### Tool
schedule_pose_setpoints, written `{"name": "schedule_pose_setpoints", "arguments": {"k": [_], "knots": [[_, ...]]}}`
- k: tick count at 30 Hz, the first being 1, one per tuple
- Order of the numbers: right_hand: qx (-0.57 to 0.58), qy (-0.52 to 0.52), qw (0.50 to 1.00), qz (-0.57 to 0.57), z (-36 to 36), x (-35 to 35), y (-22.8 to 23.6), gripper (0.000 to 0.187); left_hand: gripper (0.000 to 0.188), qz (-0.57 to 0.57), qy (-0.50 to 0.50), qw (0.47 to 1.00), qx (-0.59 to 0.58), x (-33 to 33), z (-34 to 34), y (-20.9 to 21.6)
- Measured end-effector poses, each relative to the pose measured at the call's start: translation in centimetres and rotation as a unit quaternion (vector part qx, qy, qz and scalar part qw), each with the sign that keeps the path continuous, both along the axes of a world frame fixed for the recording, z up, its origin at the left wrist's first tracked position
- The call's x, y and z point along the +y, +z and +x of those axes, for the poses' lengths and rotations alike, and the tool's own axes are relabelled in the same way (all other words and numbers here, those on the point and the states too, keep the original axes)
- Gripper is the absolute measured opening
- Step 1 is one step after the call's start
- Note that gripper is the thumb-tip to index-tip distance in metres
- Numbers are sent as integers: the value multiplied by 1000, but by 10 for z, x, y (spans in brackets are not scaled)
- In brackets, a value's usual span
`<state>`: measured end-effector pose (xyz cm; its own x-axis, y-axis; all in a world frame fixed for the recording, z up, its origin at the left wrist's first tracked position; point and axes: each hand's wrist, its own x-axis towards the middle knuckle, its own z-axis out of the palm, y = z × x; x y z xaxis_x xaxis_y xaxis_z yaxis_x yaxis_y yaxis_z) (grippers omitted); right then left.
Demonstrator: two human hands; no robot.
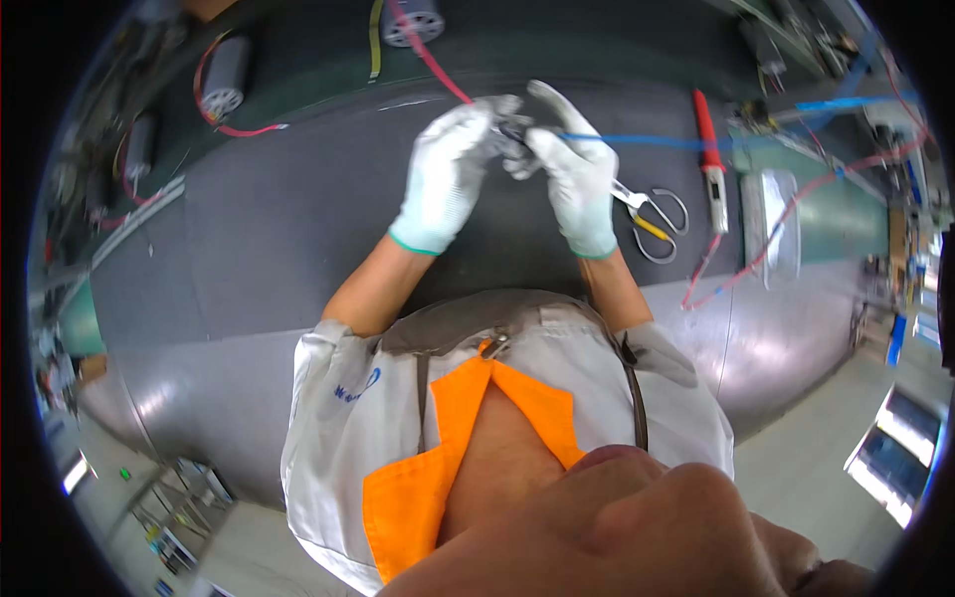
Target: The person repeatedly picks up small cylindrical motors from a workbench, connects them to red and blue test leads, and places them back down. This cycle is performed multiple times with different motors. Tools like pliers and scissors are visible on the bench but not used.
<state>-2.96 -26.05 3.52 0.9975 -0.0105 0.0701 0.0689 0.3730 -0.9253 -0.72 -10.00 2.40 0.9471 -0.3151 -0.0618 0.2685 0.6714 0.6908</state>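
Both my hands wear white knit gloves and meet above the dark work mat [298, 219]. My left hand [450, 169] is closed, its fingertips on the end of a red wire [430, 62] that comes down from a grey cylindrical motor [414, 24] at the far edge. Close beside it, my right hand [575, 179] pinches at a thin blue wire [647, 140] running off to the right; one of its fingers points up. Small dark parts between the fingertips are too blurred to name. Scissors [652, 221] with a yellow patch lie just right of my right hand.
A red-and-white pen-shaped tool [708, 149] with a red cord lies right of the scissors. Beyond it sits a shiny metal tray [778, 224]. More grey motors, one at far left [227, 75] with a red wire, another [141, 144] further left, stand along the back.
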Motion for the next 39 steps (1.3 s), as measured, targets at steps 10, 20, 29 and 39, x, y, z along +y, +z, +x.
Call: {"name": "schedule_pose_setpoints", "arguments": {"k": [10,20,29,39], "knots": [[10,-259,573,-778,-24,-265,-50,52,32,-16,45,999,22,21,20,-22],[61,50,939,-335,67,-120,-5,53,24,-54,65,996,40,28,5,-22],[-103,230,817,-519,142,-64,-13,51,31,-54,69,996,31,32,3,-21],[-80,-120,721,-678,22,-175,2,50,34,-70,-5,997,27,17,25,-45]]}}
